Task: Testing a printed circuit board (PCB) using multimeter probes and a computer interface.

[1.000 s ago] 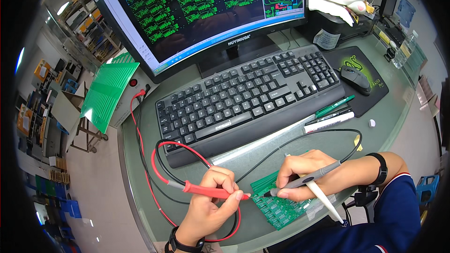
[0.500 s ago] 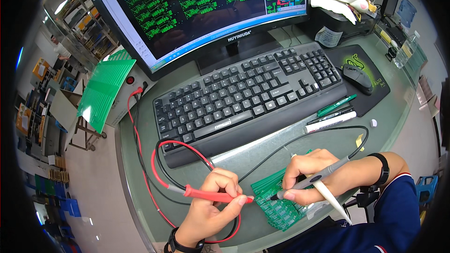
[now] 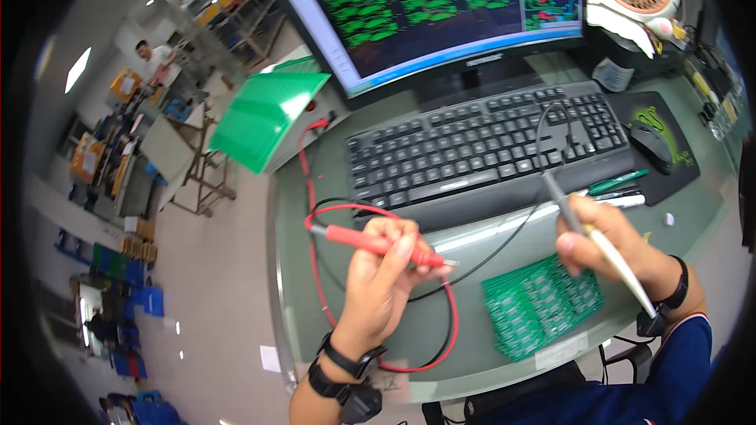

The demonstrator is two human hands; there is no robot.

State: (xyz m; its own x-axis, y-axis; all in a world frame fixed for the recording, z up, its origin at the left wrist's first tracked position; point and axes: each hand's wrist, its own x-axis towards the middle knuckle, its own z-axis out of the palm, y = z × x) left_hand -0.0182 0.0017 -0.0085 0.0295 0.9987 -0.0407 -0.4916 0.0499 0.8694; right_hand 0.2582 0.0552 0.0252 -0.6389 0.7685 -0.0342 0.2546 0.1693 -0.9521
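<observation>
Two hands (image 3: 376,277) (both occupied), one red probe (image 3: 350,238), one grey probe (image 3: 561,200)

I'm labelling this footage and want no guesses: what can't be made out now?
In the head view:
Red probe: middle part, hidden by the left hand.
Green circuit boards: fine detail, too small and blurred.
Monitor: top, cut off by the upper edge.
Keyboard: key lettering, blurred.

Left hand (image 3: 376,282) grips red probe (image 3: 345,238) — tip clear of green circuit boards (image 3: 531,311) — right hand (image 3: 624,238) holding grey probe (image 3: 561,200) and white stick (image 3: 620,267).
</observation>
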